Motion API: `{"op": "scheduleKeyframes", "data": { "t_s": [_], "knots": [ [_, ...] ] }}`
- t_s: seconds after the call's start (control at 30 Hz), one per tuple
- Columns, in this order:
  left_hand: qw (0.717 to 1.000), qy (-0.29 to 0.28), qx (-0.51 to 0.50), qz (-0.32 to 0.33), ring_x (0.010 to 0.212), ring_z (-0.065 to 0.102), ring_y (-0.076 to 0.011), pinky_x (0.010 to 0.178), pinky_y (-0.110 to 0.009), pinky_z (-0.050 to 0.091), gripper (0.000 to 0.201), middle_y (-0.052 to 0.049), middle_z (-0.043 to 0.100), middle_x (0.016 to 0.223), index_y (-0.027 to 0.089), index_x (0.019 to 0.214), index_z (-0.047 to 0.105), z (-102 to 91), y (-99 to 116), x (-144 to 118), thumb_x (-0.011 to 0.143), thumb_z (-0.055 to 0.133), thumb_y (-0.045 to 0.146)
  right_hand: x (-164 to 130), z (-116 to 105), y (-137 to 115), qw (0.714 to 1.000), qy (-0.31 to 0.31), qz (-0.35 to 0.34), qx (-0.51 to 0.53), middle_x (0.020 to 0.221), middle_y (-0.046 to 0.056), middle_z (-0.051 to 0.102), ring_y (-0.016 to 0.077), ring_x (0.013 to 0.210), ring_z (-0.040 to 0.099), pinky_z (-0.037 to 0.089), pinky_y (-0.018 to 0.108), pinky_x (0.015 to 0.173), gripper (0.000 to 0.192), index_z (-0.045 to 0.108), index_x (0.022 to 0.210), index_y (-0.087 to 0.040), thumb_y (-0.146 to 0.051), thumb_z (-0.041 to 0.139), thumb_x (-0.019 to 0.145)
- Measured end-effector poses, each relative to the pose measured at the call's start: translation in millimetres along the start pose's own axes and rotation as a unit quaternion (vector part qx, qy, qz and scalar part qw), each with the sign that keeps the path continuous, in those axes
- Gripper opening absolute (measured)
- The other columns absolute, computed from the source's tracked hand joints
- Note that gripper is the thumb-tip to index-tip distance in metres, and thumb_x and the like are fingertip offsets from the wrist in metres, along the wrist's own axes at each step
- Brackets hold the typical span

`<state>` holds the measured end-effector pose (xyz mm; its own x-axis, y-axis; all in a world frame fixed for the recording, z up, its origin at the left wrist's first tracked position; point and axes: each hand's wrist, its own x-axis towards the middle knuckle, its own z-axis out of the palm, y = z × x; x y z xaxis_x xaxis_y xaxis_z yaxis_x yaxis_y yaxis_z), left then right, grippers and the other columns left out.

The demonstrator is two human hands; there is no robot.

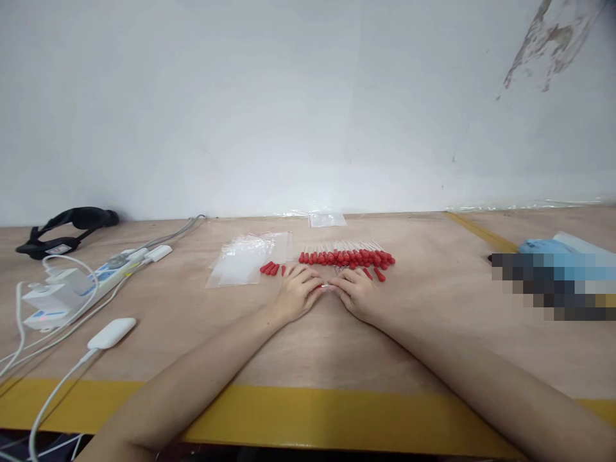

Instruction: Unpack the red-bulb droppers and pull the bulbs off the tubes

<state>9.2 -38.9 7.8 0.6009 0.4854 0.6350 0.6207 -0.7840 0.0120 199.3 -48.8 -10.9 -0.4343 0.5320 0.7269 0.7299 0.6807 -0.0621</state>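
Fingertips of the left hand and right hand meet on the desk, their grip pinching one dropper below the red-bulbed row; holding it level would suit best.

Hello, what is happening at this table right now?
A person rests both hands on a wooden table. The left hand and the right hand meet at the fingertips over something small and thin; what it is cannot be told. Behind them lies a row of red-capped droppers, a few loose red caps, and clear plastic bags to the left.
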Motion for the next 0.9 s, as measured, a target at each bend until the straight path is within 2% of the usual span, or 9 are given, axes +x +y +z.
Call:
{"op": "scheduleKeyframes", "data": {
  "t_s": [0.2, 0.43, 0.73, 0.9],
  "knots": [
    [0.998, -0.058, 0.029, 0.005, 0.086, 0.047, -0.0173, 0.083, -0.036, 0.028, 0.025, -0.002, 0.061, 0.084, 0.018, 0.079, 0.059, -4.3, -1.3, 0.9, 0.089, 0.039, 0.03, -0.8, -7.5, 2.0, 0.997, 0.004, -0.064, -0.035, 0.066, 0.0, 0.057, 0.0101, 0.06, 0.039, 0.026, 0.027, 0.067, 0.022, 0.063, 0.08, -0.018, -0.024, 0.042, 0.087],
    [0.994, -0.111, 0.005, 0.001, 0.084, 0.047, -0.016, 0.079, -0.035, 0.026, 0.029, -0.001, 0.059, 0.081, 0.018, 0.076, 0.056, -9.6, 1.1, 1.1, 0.09, 0.036, 0.032, -3.3, -13.7, 1.2, 0.99, 0.006, -0.124, -0.059, 0.062, -0.001, 0.052, 0.0078, 0.058, 0.038, 0.024, 0.029, 0.071, 0.022, 0.059, 0.079, -0.016, -0.014, 0.039, 0.087],
    [0.987, -0.149, -0.054, -0.006, 0.081, 0.045, -0.0153, 0.075, -0.033, 0.025, 0.03, -0.001, 0.058, 0.08, 0.017, 0.074, 0.052, -15.7, 0.5, -3.8, 0.092, 0.031, 0.029, -2.6, -24.2, 4.3, 0.963, 0.031, -0.241, -0.116, 0.064, 0.0, 0.051, 0.0097, 0.059, 0.039, 0.024, 0.029, 0.066, 0.027, 0.056, 0.092, -0.013, -0.006, 0.031, 0.087],
    [0.987, -0.148, -0.06, 0.0, 0.081, 0.044, -0.0159, 0.076, -0.034, 0.026, 0.029, -0.001, 0.058, 0.079, 0.017, 0.075, 0.05, -16.1, 2.0, -3.2, 0.092, 0.031, 0.029, -3.1, -29.4, 4.2, 0.96, 0.043, -0.258, -0.1, 0.068, 0.0, 0.056, 0.0097, 0.061, 0.043, 0.025, 0.03, 0.067, 0.026, 0.054, 0.099, -0.012, -0.005, 0.033, 0.086]
  ]
}}
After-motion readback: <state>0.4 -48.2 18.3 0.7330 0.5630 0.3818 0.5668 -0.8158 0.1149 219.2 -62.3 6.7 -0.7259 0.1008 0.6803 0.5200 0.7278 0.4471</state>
